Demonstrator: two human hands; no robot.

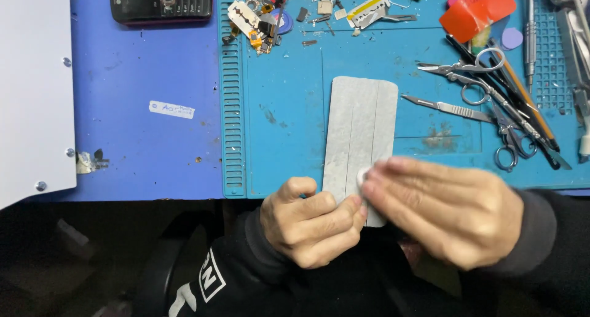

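A grey, round-cornered panel (359,133), ridged lengthwise, was laid on the blue mat (289,120), left of the scissors (491,102). Its near end was clenched by the left hand (310,222). A small white pad (362,177) was pressed onto the panel by the right hand (442,209).

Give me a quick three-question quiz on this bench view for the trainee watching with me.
1. True or false: the left hand grips the near end of the grey rounded panel.
2. Which tool lies just right of the panel on the blue work mat? A) scalpel B) hammer C) pliers
3. Fill in: the right hand presses a small ____ pad against the panel.

Key:
1. True.
2. A, the scalpel; the scissors lie farther right.
3. White; the hand is blurred, so the pad's exact kind cannot be told.
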